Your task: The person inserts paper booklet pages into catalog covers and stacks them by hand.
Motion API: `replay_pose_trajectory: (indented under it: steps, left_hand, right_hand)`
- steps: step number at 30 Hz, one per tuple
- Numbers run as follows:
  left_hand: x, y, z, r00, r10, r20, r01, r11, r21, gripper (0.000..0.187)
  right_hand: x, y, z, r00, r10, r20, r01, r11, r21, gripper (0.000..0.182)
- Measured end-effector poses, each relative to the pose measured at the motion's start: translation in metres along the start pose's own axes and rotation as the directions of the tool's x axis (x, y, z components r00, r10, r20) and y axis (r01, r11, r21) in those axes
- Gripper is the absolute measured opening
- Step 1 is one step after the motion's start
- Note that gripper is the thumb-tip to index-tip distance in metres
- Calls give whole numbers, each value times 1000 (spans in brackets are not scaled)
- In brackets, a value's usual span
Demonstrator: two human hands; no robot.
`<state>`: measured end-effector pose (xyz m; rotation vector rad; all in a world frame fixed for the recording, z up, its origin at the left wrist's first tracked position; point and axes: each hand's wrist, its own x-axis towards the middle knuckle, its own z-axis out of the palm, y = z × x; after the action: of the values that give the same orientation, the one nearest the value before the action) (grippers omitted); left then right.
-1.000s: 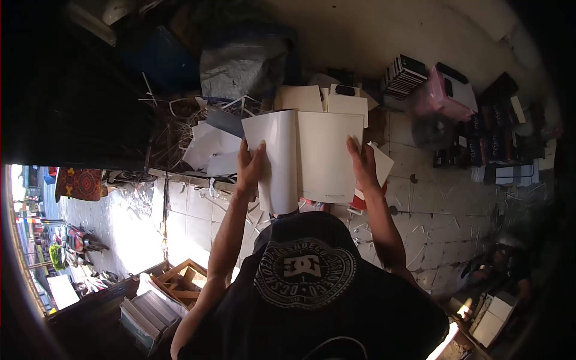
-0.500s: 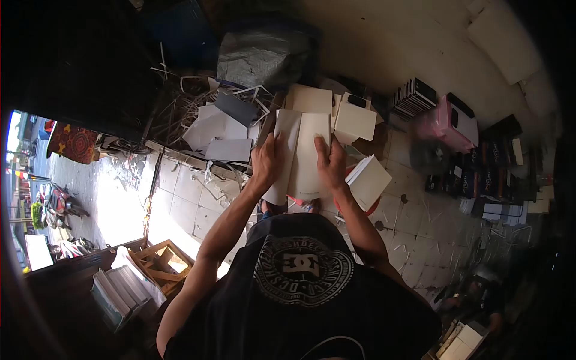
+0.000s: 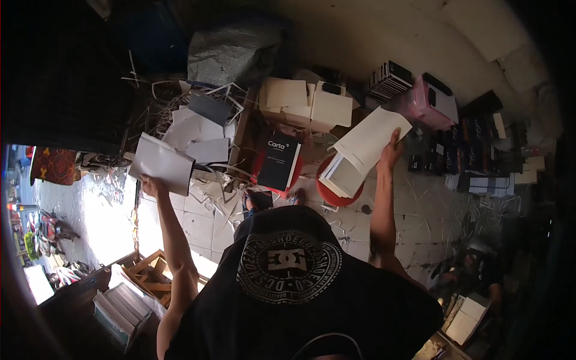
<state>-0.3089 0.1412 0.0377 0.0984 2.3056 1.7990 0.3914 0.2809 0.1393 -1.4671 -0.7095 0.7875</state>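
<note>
Out to the left, my left hand (image 3: 155,186) grips the near edge of a pale folded book cover (image 3: 161,162) with a dark edge. It is held beside the pile of loose paper. On the other side, my right hand (image 3: 390,149) is closed on a cream book block (image 3: 373,137), tilted over a stack of cream book blocks (image 3: 341,179). That stack rests on a round red stool (image 3: 351,198). Between my hands, a black book (image 3: 278,161) marked "Carta" lies on another red stool (image 3: 259,165).
Cream book blocks (image 3: 303,108) stand in a group ahead. A bin of paper scraps (image 3: 201,129) is at left. Black books (image 3: 391,83) and a pink-wrapped bundle (image 3: 431,105) stand right. Strips litter the tiled floor (image 3: 408,222). Another person (image 3: 474,264) is at lower right.
My hands have moved apart: the left carries the pale cover leftward, and the right carries the cream book block rightward over the stack. The black book between them has come into view.
</note>
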Motion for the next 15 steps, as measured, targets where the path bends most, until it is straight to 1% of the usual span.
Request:
replay_pose_trajectory:
  steps: [1, 3, 4, 6, 7, 8, 9, 10, 11, 12, 13, 14, 15]
  left_hand:
    - [8, -20, 1, 995, 24, 97, -13, 994, -112, 45]
    - [24, -60, 4, 955, 71, 289, 29, 944, -330, 47]
    - [20, -65, 17, 962, -81, 262, 138, 968, -209, 53]
    - [16, -76, 47, 926, -350, 145, 351, 936, 13, 64]
    - [36, -101, 61, 910, -331, 249, 238, 910, 339, 82]
    - [5, -86, 95, 998, -53, 22, 20, 683, 730, 87]
    - [-37, -61, 112, 907, 111, 406, -350, 732, 584, 84]
    - [-87, -42, 140, 736, 356, 576, -660, 569, 492, 67]
    - [-166, 16, 146, 529, 279, 801, -608, 784, 128, 45]
    - [-222, 50, 148, 164, 259, 952, -592, 797, -115, 33]
    - [-281, 84, 145, -52, -26, 998, -591, 806, -10, 47]
    - [-329, 108, 133, -245, 46, 968, -689, 694, -207, 41]
    - [-363, 102, 127, -363, 95, 927, -749, 562, -351, 40]
  right_hand:
    - [15, 3, -19, 1000, -11, 2, 11, 1000, -28, 52]
    - [8, -3, -39, 997, 56, -46, -54, 997, 55, 54]
    - [-1, -4, -46, 994, 96, -61, -90, 991, 98, 54]
    - [-7, 1, -54, 988, 143, -52, -134, 979, 155, 57]
    - [-12, 4, -55, 985, 168, -43, -158, 970, 186, 58]
    - [-20, 1, -53, 989, 142, -42, -134, 978, 161, 58]
    - [-27, -5, -47, 993, 115, -39, -109, 984, 138, 58]
    - [-32, -8, -42, 995, 90, -35, -86, 990, 114, 58]
    - [-37, -4, -41, 997, 70, -16, -69, 994, 82, 58]
    - [-41, 0, -41, 999, 54, 5, -54, 997, 50, 57]
    - [-45, 4, -39, 999, 35, 30, -36, 999, 17, 57]
    - [-51, 1, -35, 998, 38, 48, -39, 999, 3, 56]
    - [-59, -7, -30, 997, 41, 66, -40, 999, -10, 55]
